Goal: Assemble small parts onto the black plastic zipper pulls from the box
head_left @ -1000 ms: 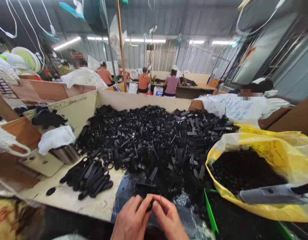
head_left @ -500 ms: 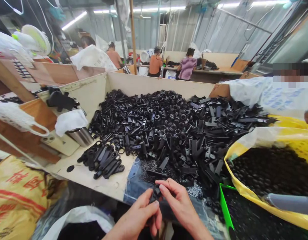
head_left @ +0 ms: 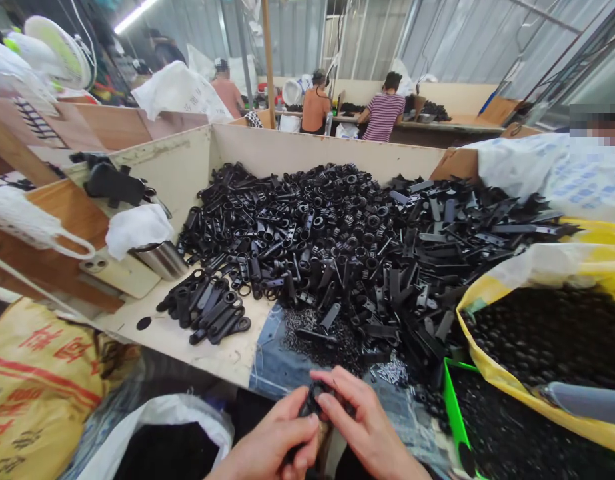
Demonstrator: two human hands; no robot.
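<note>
Low in front of me, my left hand (head_left: pixel 282 430) is closed around a black plastic part (head_left: pixel 313 398), whose ringed end shows between my fingers. My right hand (head_left: pixel 357 417) has its thumb and fingertips on that same end; the rest of the part is hidden by my hands. Beyond them, a blue cloth (head_left: pixel 272 357) carries small dark pins (head_left: pixel 307 337) and a little heap of silver pins (head_left: pixel 391 372). A large pile of black plastic parts (head_left: pixel 332 227) fills the table behind. Several long black pieces with ringed ends (head_left: pixel 207 310) lie grouped to the left.
A green tray (head_left: pixel 454 413) and a yellow bag (head_left: pixel 492 280) of black pieces stand at right. At left are a phone (head_left: pixel 122 272), a metal cup (head_left: pixel 162 259) and a white sack (head_left: pixel 137 427). Wooden boards (head_left: pixel 312 140) wall the table; people work beyond.
The camera view has tilted down a little and shifted left. Both hands stay together on the black part, which has turned and is now more covered by my fingers.
</note>
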